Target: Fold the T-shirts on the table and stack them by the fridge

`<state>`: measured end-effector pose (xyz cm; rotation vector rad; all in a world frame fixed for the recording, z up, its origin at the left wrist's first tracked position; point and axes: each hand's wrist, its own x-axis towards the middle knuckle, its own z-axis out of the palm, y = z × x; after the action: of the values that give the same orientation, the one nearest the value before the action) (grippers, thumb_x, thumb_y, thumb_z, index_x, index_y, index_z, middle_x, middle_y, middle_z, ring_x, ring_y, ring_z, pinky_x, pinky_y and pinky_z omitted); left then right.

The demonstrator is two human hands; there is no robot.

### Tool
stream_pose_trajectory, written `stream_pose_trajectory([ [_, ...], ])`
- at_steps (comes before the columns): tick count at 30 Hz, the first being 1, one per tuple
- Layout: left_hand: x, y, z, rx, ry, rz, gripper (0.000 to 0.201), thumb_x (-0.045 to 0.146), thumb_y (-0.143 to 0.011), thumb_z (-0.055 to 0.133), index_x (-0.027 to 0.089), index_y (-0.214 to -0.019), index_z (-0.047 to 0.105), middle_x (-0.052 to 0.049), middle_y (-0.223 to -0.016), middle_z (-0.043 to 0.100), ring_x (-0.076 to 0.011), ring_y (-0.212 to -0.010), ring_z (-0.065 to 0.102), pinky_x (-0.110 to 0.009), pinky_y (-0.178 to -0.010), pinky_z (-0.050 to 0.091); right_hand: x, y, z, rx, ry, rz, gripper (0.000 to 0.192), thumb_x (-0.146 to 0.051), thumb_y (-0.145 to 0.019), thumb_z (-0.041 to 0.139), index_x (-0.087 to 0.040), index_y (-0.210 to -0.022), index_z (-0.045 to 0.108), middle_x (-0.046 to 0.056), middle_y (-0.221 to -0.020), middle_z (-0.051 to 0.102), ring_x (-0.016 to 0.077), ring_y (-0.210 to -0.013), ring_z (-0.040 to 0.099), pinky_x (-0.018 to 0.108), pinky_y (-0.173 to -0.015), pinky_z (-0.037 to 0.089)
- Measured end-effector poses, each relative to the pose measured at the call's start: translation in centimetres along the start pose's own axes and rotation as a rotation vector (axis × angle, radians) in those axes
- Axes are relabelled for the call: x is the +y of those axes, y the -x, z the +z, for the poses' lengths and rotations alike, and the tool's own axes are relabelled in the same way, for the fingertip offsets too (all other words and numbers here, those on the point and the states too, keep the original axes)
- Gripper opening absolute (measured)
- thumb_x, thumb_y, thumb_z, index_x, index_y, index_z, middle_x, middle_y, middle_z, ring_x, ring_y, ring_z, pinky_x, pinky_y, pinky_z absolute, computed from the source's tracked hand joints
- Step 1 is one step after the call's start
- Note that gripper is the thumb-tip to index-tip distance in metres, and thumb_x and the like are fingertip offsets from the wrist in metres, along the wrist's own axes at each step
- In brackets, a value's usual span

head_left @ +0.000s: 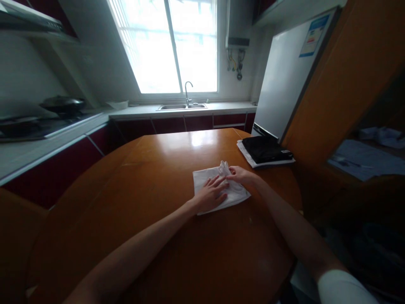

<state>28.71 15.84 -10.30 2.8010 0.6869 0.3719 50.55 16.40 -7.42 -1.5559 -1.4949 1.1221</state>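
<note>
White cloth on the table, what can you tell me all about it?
The white cloth looks soft and thin, roughly four-sided. It lies mostly flat on the shiny brown table, with a bunched ridge sticking up at its far edge. The left hand spreads over it; the right hand's fingers touch near the ridge, pinching or not, I can't tell.

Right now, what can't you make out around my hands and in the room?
All in the head view:
- The white cloth's middle: covered by the left hand.
- The right hand's palm: hidden by the back of that hand.
- Most of the white layer: under the black cloth.
- The refrigerator label's wording: too small.
- The cooktop's far left: cut off by the picture's edge.
</note>
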Motion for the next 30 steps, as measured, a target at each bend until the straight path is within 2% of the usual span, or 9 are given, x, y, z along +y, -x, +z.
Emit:
stream_pose_trajectory([
  [3, 0.1, -0.1, -0.1, 0.056, 0.029, -0.018, 0.042, 0.041, -0.103, 0.044, 0.029, -0.141, 0.057, -0.005, -0.160, 0.041, -0.0310, -0.150, 0.031, -0.057, -0.123, 0.025, -0.4, 0.4, -0.3, 0.017, -0.044, 0.049, 0.030, -0.005, -0.073, 0.068, -0.013, -0.101, 0.071, 0.003, -0.081, 0.074, 0.0161, -0.069, 0.065, 0.021, -0.060, 0.049],
  [6, 0.3, -0.3, -0.5, 0.199, 0.110, -0.020, 0.038, 0.039, -0.105, 0.041, 0.026, -0.135, 0.060, -0.007, -0.148, 0.055, -0.0260, -0.142, 0.045, -0.049, -0.120, 0.035, -1.4, 0.9, -1.4, 0.057, -0.114, 0.099, 0.033, -0.006, -0.074, 0.064, -0.013, -0.106, 0.070, 0.003, -0.080, 0.073, 0.0147, -0.063, 0.064, 0.020, -0.055, 0.047],
  [9, 0.3, -0.4, -0.7, 0.367, 0.188, -0.014, 0.037, 0.037, -0.107, 0.037, 0.025, -0.131, 0.061, -0.008, -0.138, 0.061, -0.0224, -0.131, 0.053, -0.042, -0.114, 0.043, -3.1, 1.7, -3.4, 0.099, -0.196, 0.077, 0.033, -0.010, -0.077, 0.064, -0.013, -0.109, 0.070, 0.007, -0.088, 0.075, 0.0160, -0.065, 0.066, 0.022, -0.056, 0.050],
  [11, 0.2, -0.4, -0.7, 0.431, 0.206, -0.014, 0.036, 0.036, -0.107, 0.035, 0.024, -0.127, 0.063, -0.008, -0.134, 0.062, -0.0223, -0.128, 0.055, -0.041, -0.112, 0.044, -4.5, 2.2, -5.2, 0.160, -0.193, 0.064, 0.032, -0.011, -0.079, 0.065, -0.013, -0.111, 0.070, 0.007, -0.086, 0.075, 0.0165, -0.063, 0.065, 0.024, -0.058, 0.051],
  [14, 0.0, -0.5, -0.4, 0.447, 0.216, 0.012, 0.034, 0.035, -0.107, 0.036, 0.023, -0.119, 0.066, -0.009, -0.128, 0.065, -0.0223, -0.124, 0.056, -0.041, -0.110, 0.045, -7.1, 2.9, -8.3, 0.203, -0.121, 0.050, 0.031, -0.012, -0.083, 0.066, -0.015, -0.113, 0.072, 0.005, -0.083, 0.074, 0.0159, -0.060, 0.064, 0.027, -0.060, 0.053],
  [17, -0.1, -0.7, -0.1, 0.448, 0.240, 0.047, 0.032, 0.034, -0.106, 0.038, 0.022, -0.111, 0.068, -0.009, -0.122, 0.066, -0.0220, -0.121, 0.057, -0.040, -0.108, 0.046, -9.8, 3.1, -11.7, 0.264, -0.082, 0.043, 0.031, -0.009, -0.087, 0.064, -0.011, -0.117, 0.070, 0.007, -0.087, 0.074, 0.0164, -0.065, 0.066, 0.030, -0.067, 0.055],
  [21, -0.3, -1.0, 0.3, 0.454, 0.268, 0.083, 0.030, 0.032, -0.106, 0.041, 0.021, -0.102, 0.068, -0.009, -0.118, 0.066, -0.0223, -0.118, 0.057, -0.041, -0.105, 0.048, -12.5, 2.8, -17.6, 0.381, -0.028, 0.044, 0.034, -0.007, -0.089, 0.062, -0.011, -0.123, 0.067, 0.006, -0.089, 0.075, 0.0136, -0.068, 0.065, 0.026, -0.069, 0.053],
  [26, -0.4, -1.1, 0.5, 0.429, 0.291, 0.074, 0.028, 0.030, -0.105, 0.043, 0.021, -0.098, 0.068, -0.009, -0.118, 0.066, -0.0225, -0.115, 0.058, -0.041, -0.102, 0.049, -13.0, 1.9, -25.4, 0.386, -0.005, 0.000, 0.023, -0.010, -0.097, 0.053, -0.004, -0.115, 0.065, 0.005, -0.087, 0.074, 0.0083, -0.064, 0.060, 0.023, -0.069, 0.047],
  [30, -0.2, -1.0, 0.2, 0.399, 0.310, 0.058, 0.027, 0.029, -0.105, 0.044, 0.022, -0.099, 0.069, -0.008, -0.117, 0.066, -0.0219, -0.115, 0.058, -0.039, -0.102, 0.049, -11.9, 0.3, -28.6, 0.390, -0.037, 0.035, 0.024, -0.012, -0.103, 0.040, -0.001, -0.107, 0.061, 0.011, -0.094, 0.074, 0.0057, -0.065, 0.057, 0.025, -0.072, 0.045],
])
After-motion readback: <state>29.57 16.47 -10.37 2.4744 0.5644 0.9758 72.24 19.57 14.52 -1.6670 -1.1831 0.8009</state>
